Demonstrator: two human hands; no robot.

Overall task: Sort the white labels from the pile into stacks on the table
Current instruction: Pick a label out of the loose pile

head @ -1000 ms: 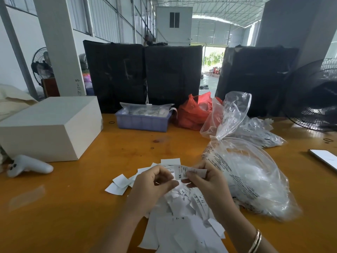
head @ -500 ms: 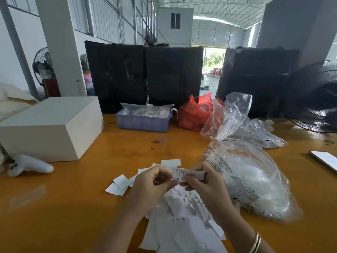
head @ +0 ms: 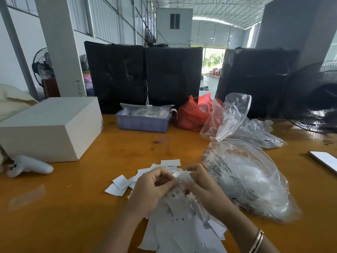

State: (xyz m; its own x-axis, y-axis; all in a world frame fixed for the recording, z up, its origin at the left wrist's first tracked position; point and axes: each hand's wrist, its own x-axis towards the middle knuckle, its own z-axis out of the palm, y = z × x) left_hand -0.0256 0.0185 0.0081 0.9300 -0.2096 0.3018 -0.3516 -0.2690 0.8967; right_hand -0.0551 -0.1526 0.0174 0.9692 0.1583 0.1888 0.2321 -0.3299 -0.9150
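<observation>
A loose pile of white labels (head: 178, 227) lies on the orange table (head: 73, 207) just in front of me. Above the pile, my left hand (head: 151, 189) and my right hand (head: 202, 187) meet and pinch a white label (head: 182, 178) between their fingertips; it is blurred by motion. A few single labels (head: 118, 185) lie spread to the left of the pile, and one (head: 170, 162) lies beyond my hands.
A large clear plastic bag (head: 246, 178) lies right of the pile, with more bags behind. A white box (head: 49, 128) and a white controller (head: 29, 167) sit at left. A blue tray (head: 143, 121), red bag (head: 193, 114), fan (head: 315, 99) and phone (head: 324, 160) stand around.
The label held flat and readable between both hands has dropped slightly toward the pile and is now blurred and bunched between my fingers. Both hands have closed in a little.
</observation>
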